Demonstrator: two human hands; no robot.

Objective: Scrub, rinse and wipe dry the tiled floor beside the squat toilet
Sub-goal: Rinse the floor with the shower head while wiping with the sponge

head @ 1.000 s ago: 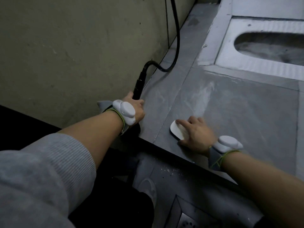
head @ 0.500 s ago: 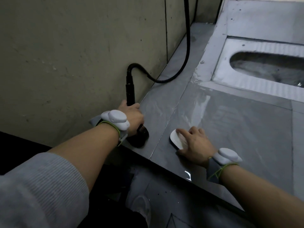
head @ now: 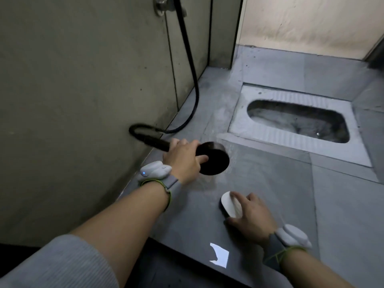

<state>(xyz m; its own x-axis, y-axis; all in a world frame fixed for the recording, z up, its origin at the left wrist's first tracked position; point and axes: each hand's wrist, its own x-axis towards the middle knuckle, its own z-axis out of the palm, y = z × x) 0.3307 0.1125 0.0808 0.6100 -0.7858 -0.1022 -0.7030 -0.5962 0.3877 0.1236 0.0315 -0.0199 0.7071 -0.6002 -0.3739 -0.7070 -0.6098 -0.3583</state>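
Head view: left hand [head: 184, 161], wrapped round shower head [head: 212, 161], has swung it up from wall edge onto tiled floor [head: 280, 183] (rinse starting, I judge); right hand [head: 252, 218] clasps white brush [head: 230, 204] on tile.

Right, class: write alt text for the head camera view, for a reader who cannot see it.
A person's left hand holds a black shower head on a hose, spraying water over the grey tiled floor beside a squat toilet. The right hand presses a white scrub brush onto the wet tiles. A grey-green wall stands to the left.
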